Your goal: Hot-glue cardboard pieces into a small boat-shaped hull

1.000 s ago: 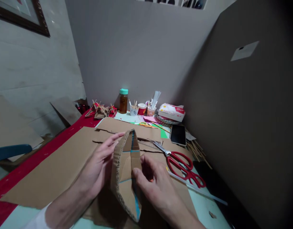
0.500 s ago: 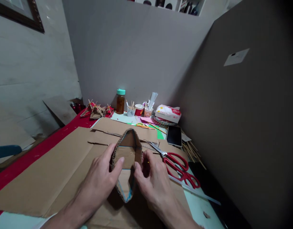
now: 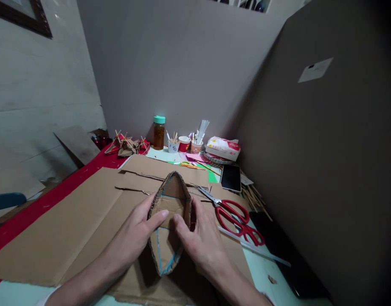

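Note:
A small cardboard boat (image 3: 171,204) with pointed ends and blue lines along its inner folds is held up between my two hands. My left hand (image 3: 144,221) grips its left wall, thumb over the rim and fingers behind. On the other side my right hand (image 3: 198,236) clasps the right wall, its thumb reaching inside. The fingers of both hands are partly hidden by the walls. Beneath lies a large cardboard sheet (image 3: 77,216) with a fold and cut slits. Red-handled scissors (image 3: 232,216) rest just right of my right hand.
A white stick (image 3: 262,250) and a black flat object (image 3: 287,263) lie at the right. Behind are a phone (image 3: 231,177), a tissue pack (image 3: 223,148), paper cups (image 3: 184,144) with sticks and pens, a lidded bottle (image 3: 159,134) and cardboard-and-stick crafts (image 3: 128,146). Grey partitions enclose the table.
The boat has tilted and opened wider, showing more of its inside. Both thumbs now reach further in over its floor. The view has shifted slightly; the scissors stay on the cardboard.

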The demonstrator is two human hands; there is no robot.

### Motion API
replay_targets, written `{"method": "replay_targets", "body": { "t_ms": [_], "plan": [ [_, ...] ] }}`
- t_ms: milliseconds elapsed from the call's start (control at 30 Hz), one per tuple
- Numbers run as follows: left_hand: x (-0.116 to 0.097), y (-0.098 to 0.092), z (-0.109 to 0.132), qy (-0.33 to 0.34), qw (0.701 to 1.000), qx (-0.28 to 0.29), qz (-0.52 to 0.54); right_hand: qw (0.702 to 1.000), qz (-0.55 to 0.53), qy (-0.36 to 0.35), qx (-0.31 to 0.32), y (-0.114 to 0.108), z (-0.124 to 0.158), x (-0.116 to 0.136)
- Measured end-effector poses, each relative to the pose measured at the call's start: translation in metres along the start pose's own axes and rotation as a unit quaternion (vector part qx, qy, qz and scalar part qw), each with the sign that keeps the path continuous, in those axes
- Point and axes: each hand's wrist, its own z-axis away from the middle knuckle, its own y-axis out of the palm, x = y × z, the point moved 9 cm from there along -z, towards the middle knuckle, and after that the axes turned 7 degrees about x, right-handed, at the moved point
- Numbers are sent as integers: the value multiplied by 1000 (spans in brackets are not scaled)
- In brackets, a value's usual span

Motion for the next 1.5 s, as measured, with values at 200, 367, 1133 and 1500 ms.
{"method": "replay_targets", "body": {
  "t_ms": [200,367,1133,1500],
  "plan": [
    [7,-1,-1,0,999,-7,-32,998,-52,-18,-4,4,-2,-3],
    [1,-4,-2,10,999,-27,-36,996,-84,-24,-10,6,-3,-5],
    [12,-5,-9,-42,994,-6,103,966,-245,-7,81,22,-5,-11],
    [-13,-45,-12,42,988,-136,-67,948,-311,12,72,28,-12,-22]
  ]
}}
